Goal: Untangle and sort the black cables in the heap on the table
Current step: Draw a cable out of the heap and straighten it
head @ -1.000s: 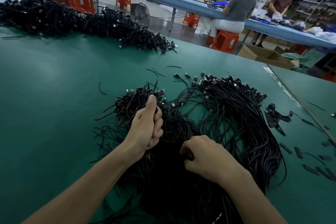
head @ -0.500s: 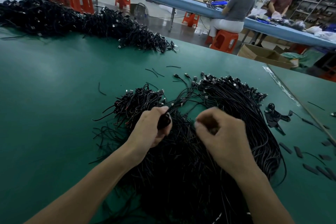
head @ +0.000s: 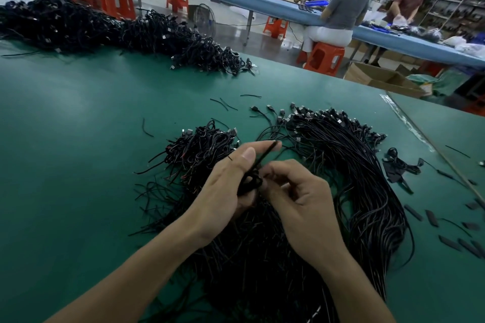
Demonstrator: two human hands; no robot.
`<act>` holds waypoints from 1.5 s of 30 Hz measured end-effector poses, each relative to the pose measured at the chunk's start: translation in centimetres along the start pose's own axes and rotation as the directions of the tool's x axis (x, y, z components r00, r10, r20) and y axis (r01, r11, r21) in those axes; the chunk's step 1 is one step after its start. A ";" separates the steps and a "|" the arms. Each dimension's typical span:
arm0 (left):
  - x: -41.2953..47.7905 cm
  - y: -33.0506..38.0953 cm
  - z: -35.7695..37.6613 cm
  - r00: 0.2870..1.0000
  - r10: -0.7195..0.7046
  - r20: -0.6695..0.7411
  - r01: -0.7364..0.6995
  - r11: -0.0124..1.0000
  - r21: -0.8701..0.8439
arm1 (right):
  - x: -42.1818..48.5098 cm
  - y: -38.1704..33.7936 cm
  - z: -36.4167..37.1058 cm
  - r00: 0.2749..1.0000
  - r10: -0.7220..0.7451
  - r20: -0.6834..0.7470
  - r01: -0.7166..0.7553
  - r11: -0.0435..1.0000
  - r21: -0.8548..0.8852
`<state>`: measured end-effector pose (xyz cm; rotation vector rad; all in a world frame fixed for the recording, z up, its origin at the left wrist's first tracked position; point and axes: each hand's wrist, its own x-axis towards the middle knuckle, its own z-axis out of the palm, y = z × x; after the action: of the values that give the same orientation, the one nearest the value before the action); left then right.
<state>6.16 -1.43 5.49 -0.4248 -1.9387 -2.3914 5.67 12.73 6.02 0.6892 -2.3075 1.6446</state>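
Note:
A big heap of black cables (head: 362, 181) covers the near middle of the green table (head: 78, 139), its strands combed into a curved band with the plugs at the far end. A smaller tangled clump (head: 199, 149) lies to its left. My left hand (head: 225, 191) holds a small looped bunch of black cable (head: 252, 178) between thumb and fingers, one strand running up along the forefinger. My right hand (head: 299, 199) sits close against it, fingers curled and pinching the same bunch. Both hands hover over the heap.
A long second pile of black cables (head: 118, 31) runs along the table's far left edge. Short black sleeves and offcuts (head: 430, 217) lie scattered at the right. Beyond the table are orange stools, a cardboard box (head: 380, 81) and two people at a blue bench.
My two hands have come together over the heap. The right hand rose from the cables and closed in on the small bunch that the left hand lifted.

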 end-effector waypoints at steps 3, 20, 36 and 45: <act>0.0 -0.2 0.0 0.999 0.007 -0.044 -0.007 1.000 0.013 | 0.3 -0.3 -0.7 0.998 -0.053 0.031 0.057 0.988 -0.145; 0.0 -0.8 0.3 0.985 0.088 -0.145 -0.090 0.996 -0.009 | 0.0 -1.2 0.7 0.971 -0.232 0.054 0.229 0.848 -0.478; 0.7 -1.7 -1.0 0.796 -0.606 0.018 0.605 0.796 0.030 | 1.1 -1.7 -1.6 0.726 -0.418 0.545 0.685 0.374 -0.625; 0.3 -2.2 -1.6 0.651 -0.663 0.368 0.750 0.637 -0.178 | 1.2 -0.8 -2.4 0.829 -0.246 0.502 0.497 0.736 -0.460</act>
<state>5.14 -2.48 3.17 0.0737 -2.1163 -3.3389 4.80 14.45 8.00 1.3339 -2.5017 0.5849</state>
